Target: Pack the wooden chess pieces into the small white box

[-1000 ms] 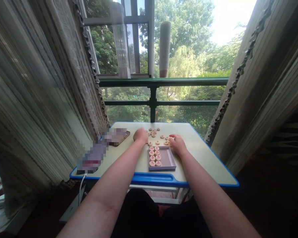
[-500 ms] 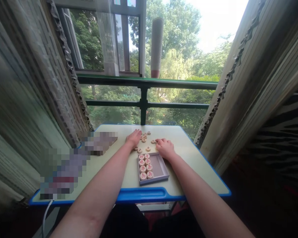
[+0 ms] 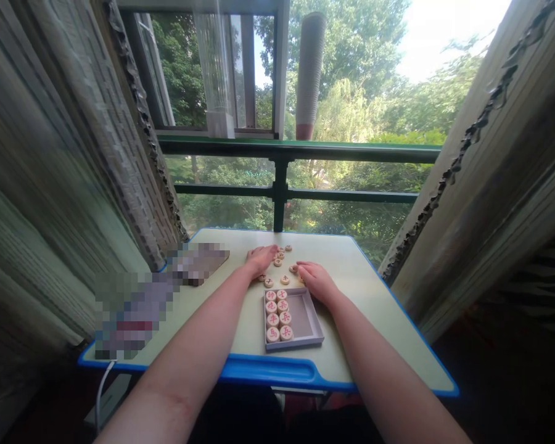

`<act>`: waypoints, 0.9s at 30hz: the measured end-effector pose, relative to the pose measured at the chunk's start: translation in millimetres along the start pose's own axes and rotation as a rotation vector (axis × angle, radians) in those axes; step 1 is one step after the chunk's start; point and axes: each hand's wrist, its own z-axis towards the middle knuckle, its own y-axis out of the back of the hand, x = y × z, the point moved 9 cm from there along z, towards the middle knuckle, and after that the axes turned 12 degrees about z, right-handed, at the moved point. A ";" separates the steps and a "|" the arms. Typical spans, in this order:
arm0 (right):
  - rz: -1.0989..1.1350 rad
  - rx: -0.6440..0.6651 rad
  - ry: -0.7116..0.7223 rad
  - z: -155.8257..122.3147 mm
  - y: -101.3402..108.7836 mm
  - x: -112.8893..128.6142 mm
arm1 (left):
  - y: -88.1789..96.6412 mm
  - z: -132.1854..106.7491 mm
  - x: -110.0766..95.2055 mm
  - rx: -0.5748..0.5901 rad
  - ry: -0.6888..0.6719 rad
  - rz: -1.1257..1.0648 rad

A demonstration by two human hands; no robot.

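Round wooden chess pieces [image 3: 281, 266] with red marks lie loose on a pale table [image 3: 361, 296] by the window. A shallow grey tray [image 3: 305, 311] near the front edge holds several pieces in two columns on its left side. My left hand [image 3: 260, 259] lies flat over the left part of the loose pile, fingers stretched out. My right hand [image 3: 317, 280] rests palm down just beyond the tray's far right corner, fingers curled loosely over pieces at the pile's right edge; whether it holds one is hidden.
A dark flat box [image 3: 198, 264] and another blurred object [image 3: 129, 314] lie on the table's left side, with a white cable [image 3: 102, 394] hanging below. A green railing [image 3: 300, 150] and window stand behind, curtains [image 3: 74, 154] on both sides. The table's front edge is blue [image 3: 268, 370].
My hands have drawn closer together across the loose pieces, the right one moving left toward the tray's far edge. The camera view shifted.
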 end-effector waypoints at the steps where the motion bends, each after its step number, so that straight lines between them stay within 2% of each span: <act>1: 0.026 -0.003 0.010 1.1 0.2 -0.4 | -0.6 -0.1 2.3 0.012 0.005 -0.042; 6: 0.102 -0.046 -0.006 3.9 2.6 -6.4 | 1.6 -3.3 10.4 0.023 -0.018 -0.314; 8: 0.118 -0.070 -0.006 3.4 4.5 -6.6 | 0.3 -5.2 12.6 0.040 -0.010 -0.307; 12: 0.167 -0.120 0.052 2.1 9.0 -0.4 | -7.5 -11.5 6.6 0.151 -0.019 -0.322; 15: 0.155 -0.142 0.086 2.9 10.0 3.4 | -6.0 -17.9 -2.1 0.199 -0.049 -0.407; 18: 0.149 -0.152 0.088 3.8 10.9 4.0 | -3.8 -23.4 -3.3 0.234 -0.017 -0.436; 20: 0.179 -0.218 0.085 1.9 18.7 3.2 | -3.6 -26.1 -2.9 0.251 0.006 -0.459; 23: 0.255 -0.402 0.033 -6.0 39.8 -4.6 | -4.0 -29.6 -1.3 0.257 0.043 -0.485; 27: 0.580 -0.603 -0.121 -18.6 56.5 -30.4 | -1.2 -36.0 0.9 0.239 0.070 -0.443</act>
